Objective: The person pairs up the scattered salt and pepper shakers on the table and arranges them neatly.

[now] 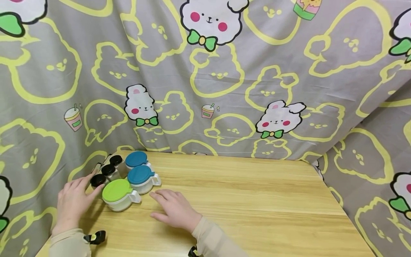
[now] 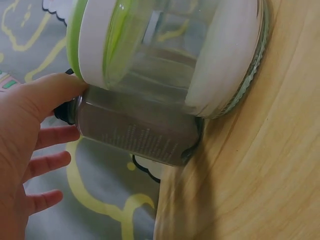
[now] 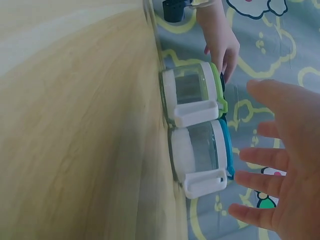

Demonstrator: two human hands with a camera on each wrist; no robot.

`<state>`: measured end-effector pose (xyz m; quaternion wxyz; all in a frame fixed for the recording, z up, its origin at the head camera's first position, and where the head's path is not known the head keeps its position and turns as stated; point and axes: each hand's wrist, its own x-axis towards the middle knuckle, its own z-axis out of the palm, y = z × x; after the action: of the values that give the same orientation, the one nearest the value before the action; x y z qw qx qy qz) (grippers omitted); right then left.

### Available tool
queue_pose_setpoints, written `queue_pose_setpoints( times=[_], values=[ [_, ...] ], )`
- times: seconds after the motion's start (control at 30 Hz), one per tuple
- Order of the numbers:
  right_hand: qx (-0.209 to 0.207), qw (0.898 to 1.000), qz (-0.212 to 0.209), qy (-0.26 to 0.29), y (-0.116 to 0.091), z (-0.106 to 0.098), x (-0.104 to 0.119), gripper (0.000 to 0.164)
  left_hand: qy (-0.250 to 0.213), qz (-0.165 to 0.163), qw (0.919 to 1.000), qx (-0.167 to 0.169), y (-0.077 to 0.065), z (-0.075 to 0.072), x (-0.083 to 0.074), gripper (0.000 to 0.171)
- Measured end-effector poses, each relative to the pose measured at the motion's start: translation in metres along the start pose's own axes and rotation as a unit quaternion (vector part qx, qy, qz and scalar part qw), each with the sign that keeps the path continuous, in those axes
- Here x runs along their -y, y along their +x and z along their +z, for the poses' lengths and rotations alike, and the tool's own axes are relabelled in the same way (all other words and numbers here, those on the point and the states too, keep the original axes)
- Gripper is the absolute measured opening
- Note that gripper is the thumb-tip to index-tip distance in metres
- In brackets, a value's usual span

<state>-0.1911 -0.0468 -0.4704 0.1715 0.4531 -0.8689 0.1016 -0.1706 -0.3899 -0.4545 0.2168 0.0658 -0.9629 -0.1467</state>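
In the head view my left hand (image 1: 73,200) is at the nearest black-lidded spice jar (image 1: 97,180), thumb and index finger on either side of its lid. The left wrist view shows the other fingers spread apart, and the clear jar body (image 2: 140,130) below the lid; contact is hard to make out. Right of it stands a green-lidded seasoning jar (image 1: 117,194) with a white handle and white contents. My right hand (image 1: 174,208) hovers over the table right of this jar, fingers extended and holding nothing. Nearest its fingertips is a blue-lidded seasoning jar (image 1: 141,178).
Another blue-lidded jar (image 1: 136,159) and two more black-lidded spice jars, a middle one (image 1: 110,171) and a far one (image 1: 116,161), stand close together at the table's back left. The wooden table (image 1: 250,200) meets a patterned curtain (image 1: 224,89) behind and at the sides.
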Motion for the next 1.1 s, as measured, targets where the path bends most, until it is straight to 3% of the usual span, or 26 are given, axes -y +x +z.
queue_pose_setpoints(
  times=[0.5, 1.1],
  values=[
    [-0.01, 0.999, 0.031, 0.024, 0.023, 0.012, 0.015, 0.061, 0.002, 0.007, 1.0, -0.002, -0.001, 0.002, 0.006, 0.065],
    [-0.016, 0.992, 0.082, 0.099, 0.037, 0.029, 0.029, 0.056, 0.009, 0.006, 0.9994, 0.032, 0.0, -0.003, 0.011, 0.07]
  ],
)
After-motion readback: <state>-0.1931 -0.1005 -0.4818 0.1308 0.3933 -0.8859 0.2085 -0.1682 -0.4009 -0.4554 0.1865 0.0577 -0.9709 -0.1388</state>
